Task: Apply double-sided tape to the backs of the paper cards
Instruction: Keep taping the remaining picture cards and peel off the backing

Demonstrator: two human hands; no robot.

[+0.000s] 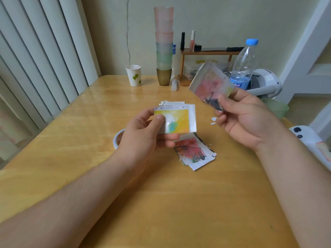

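The wooden table (80, 140) carries the whole job, and judged from how things lie on it the work looks partway through rather than near its end. The left hand (143, 138) is curled round a small stack of paper cards (176, 120), thumb pressed on the printed yellow face of the top one and fingers underneath, holding it up above the table near the middle. The right hand (245, 119) pinches a single card (210, 86) by its lower corner between thumb and fingers, lifted and tilted out to the right of the stack; it is blurred, and whether any tape sits on its back cannot be told, since only a pink and yellow print shows. Below the left hand a loose pile of cards (195, 153) lies picture-side up on the table, so their backs are hidden too; I would guess one group is finished and the other waiting, but which is which is not clear. The roll of double-sided tape (117, 138) lies on the table just behind the left hand, mostly covered by it. A few small white scraps (213, 120), probably torn backing paper, lie between the two hands, which suggests some taping is already done.
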